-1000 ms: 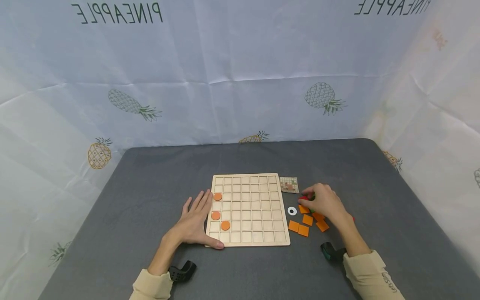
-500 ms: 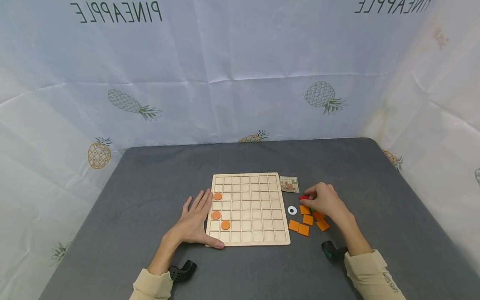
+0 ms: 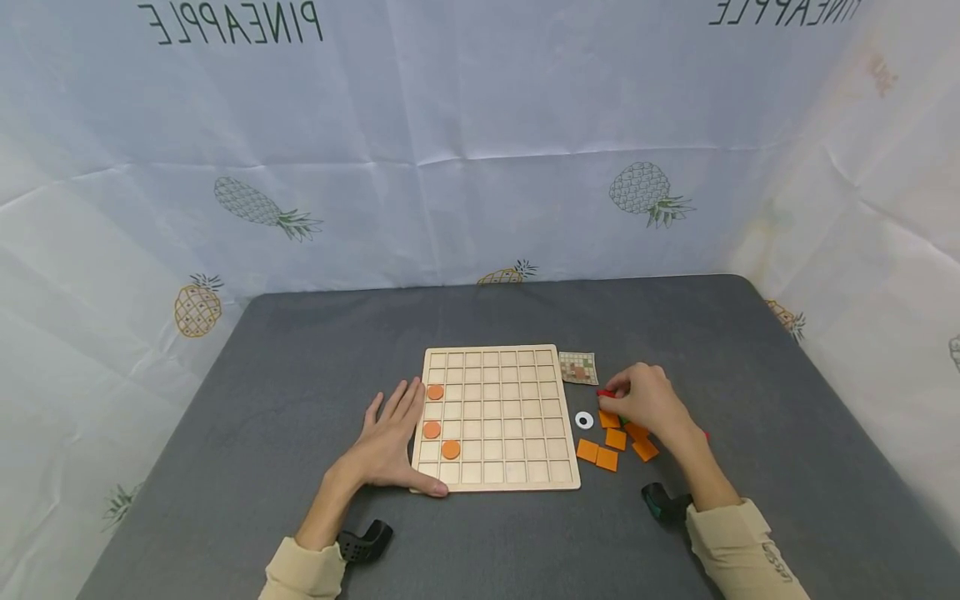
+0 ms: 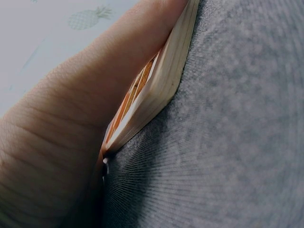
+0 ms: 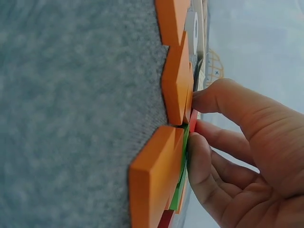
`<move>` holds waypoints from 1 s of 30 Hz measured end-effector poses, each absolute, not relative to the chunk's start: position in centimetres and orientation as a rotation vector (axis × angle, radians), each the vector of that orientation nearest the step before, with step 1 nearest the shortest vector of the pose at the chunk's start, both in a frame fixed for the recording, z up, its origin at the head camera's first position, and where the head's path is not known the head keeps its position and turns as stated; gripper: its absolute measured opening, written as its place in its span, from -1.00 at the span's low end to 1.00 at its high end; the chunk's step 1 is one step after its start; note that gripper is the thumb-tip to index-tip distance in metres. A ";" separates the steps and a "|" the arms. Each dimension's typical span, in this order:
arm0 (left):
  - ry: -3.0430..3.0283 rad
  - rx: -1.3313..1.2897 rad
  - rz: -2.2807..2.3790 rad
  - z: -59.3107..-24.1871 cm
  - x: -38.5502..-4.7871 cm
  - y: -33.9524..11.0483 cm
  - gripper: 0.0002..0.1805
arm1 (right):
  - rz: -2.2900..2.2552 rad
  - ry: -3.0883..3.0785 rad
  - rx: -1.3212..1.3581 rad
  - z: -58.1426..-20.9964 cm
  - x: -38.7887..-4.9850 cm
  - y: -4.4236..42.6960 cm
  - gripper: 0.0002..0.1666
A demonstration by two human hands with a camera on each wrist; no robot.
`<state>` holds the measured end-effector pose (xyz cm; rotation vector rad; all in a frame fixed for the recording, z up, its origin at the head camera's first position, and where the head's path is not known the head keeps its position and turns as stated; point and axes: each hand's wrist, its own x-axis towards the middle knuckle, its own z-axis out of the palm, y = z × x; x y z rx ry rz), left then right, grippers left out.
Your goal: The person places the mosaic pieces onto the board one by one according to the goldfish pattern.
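A pale wooden grid board [image 3: 500, 418] lies on the table with three orange discs [image 3: 451, 450] in cells at its left side. My left hand [image 3: 386, 446] is spread along the board's left edge, its thumb over the near-left corner; the left wrist view shows the thumb side of this hand [image 4: 61, 104] against the wooden edge [image 4: 156, 90]. To the right of the board, my right hand [image 3: 647, 400] pinches a red piece [image 3: 606, 392] at its fingertips. In the right wrist view that red piece [image 5: 193, 120] shows between the fingers, beside a green piece [image 5: 176, 194].
Several orange square tiles [image 3: 616, 439] lie loosely grouped below the right hand. A white ring-shaped piece with a dark centre [image 3: 584, 421] sits between them and the board. A small printed grid card [image 3: 578, 368] lies at the board's far right corner.
My right hand has shifted slightly, and the red piece at its fingertips looks narrower, as if tilted. The green piece is now more hidden. My left hand has stayed where it was.
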<state>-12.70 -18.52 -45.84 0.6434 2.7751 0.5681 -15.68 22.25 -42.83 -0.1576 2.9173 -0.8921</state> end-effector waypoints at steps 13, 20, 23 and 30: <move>2.778 0.646 0.565 -46.0 -12.8 -18.4 0.69 | -0.940 2.951 -0.230 -42.3 -15.0 21.8 -0.76; 2.778 0.648 0.563 -46.0 -12.8 -18.5 0.69 | -0.989 2.967 -0.368 -41.4 -14.2 20.5 -0.82; 2.781 0.650 0.555 -46.0 -12.8 -18.5 0.69 | -1.017 2.973 -0.471 -41.0 -13.8 19.4 -0.88; 2.780 0.650 0.566 -46.0 -12.8 -18.4 0.69 | -1.039 2.972 -0.645 -40.3 -13.0 16.5 -0.91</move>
